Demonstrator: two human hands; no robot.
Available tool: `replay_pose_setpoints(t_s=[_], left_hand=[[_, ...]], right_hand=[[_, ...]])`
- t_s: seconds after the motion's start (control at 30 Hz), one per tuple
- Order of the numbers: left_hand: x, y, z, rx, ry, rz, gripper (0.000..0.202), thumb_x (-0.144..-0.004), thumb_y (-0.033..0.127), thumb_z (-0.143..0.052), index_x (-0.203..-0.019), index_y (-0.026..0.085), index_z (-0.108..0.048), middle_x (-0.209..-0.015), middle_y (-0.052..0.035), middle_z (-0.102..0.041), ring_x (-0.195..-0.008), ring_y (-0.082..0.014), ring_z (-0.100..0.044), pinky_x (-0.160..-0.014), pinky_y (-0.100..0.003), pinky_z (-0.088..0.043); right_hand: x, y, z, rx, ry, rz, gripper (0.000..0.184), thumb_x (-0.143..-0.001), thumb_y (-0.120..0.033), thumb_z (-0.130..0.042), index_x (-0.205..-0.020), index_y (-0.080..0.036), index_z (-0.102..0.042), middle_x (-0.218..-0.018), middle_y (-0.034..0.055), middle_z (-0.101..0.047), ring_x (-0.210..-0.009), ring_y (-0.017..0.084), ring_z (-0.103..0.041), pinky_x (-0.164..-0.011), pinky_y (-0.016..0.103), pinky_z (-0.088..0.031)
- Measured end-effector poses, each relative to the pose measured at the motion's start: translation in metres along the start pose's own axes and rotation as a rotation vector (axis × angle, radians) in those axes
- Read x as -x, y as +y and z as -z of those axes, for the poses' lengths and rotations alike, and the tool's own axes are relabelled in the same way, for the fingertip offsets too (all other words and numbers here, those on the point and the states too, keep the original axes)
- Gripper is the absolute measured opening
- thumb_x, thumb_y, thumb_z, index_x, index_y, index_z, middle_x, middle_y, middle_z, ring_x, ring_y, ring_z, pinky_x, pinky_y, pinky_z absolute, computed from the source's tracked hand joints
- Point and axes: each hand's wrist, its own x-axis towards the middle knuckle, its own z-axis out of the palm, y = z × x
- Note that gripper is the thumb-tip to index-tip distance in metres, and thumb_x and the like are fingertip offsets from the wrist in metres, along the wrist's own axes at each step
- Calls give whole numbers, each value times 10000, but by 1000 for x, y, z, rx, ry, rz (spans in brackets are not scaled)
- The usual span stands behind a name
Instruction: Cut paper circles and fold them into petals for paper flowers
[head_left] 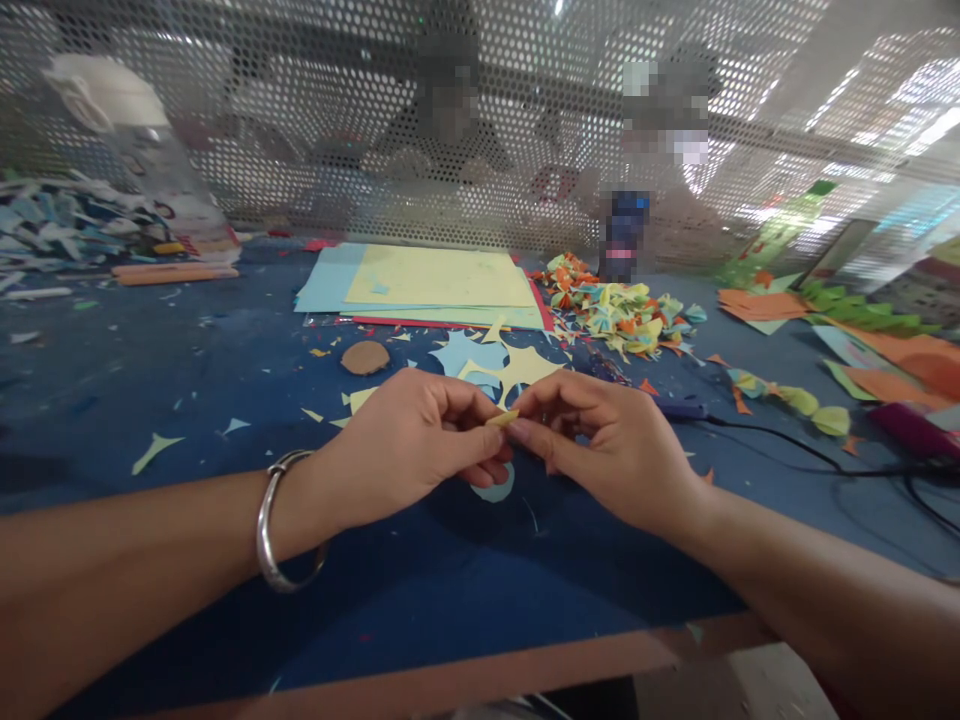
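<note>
Between the fingertips of my left hand [420, 435] and my right hand [607, 445] is a small folded piece of yellow paper [502, 418]. Both hands pinch it, thumbs toward me, a little above the blue table. Below it a light blue paper circle [495, 487] lies flat, partly covered by my left fingers. Just beyond my hands are a light blue paper offcut [466, 352] and a yellow paper offcut [531, 366] with curved cut-outs. A round brown cardboard disc [365, 357] lies past my left hand.
Stacked coloured sheets [442, 275] lie at the back, beside a heap of folded paper pieces [615, 310]. A bottle [150, 150] and shredded paper [67, 225] stand back left. A black cable [787, 450] runs right. Behind rises a perforated metal screen [300, 130].
</note>
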Motion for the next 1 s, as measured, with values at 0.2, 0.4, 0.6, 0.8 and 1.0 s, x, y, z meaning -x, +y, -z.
replay_pose_setpoints(t_s=[0.2, 0.4, 0.6, 0.8, 1.0], left_hand=[[0, 0, -1, 26, 6, -13, 186, -779, 277, -791, -797, 157, -650, -737, -41, -771, -694, -186, -773, -636, -235, -626], [1, -3, 0, -61, 21, -121, 146, -826, 223, -724, -825, 183, -584, -695, -8, -747, -683, -192, -771, -617, -252, -610], [1, -4, 0, -72, 12, -142, 174, -812, 231, -758, -920, 191, -628, -754, 4, -752, -715, -152, -741, -649, -220, -580], [-1, -4, 1, 100, -124, 30, 234, -830, 357, -785, -861, 137, -712, -848, -49, -766, -794, -180, -769, -726, -240, -618], [-5, -1, 6, 347, -250, 130, 223, -886, 355, -756, -922, 136, -737, -977, -78, -797, -790, -149, -776, -680, -179, -616]], right_hand=[[0, -2, -1, 73, 13, 53, 78, -915, -229, -698, -874, -162, -706, -732, -14, -683, -553, 73, -575, -511, 207, -439], [-1, -3, -3, 75, 5, 43, 95, -920, -229, -683, -871, -153, -714, -724, -13, -682, -548, 70, -568, -519, 207, -438], [-1, -3, -2, -20, 16, -31, 105, -906, -238, -691, -859, -145, -704, -728, -6, -671, -531, 73, -565, -493, 204, -447], [-3, -6, 1, -207, -17, -106, 81, -862, -205, -746, -849, -147, -691, -694, -28, -661, -486, 51, -560, -461, 162, -466], [-5, -13, 3, -369, -23, -177, 149, -804, -182, -823, -812, -141, -679, -637, -63, -627, -438, 10, -508, -392, 107, -379]])
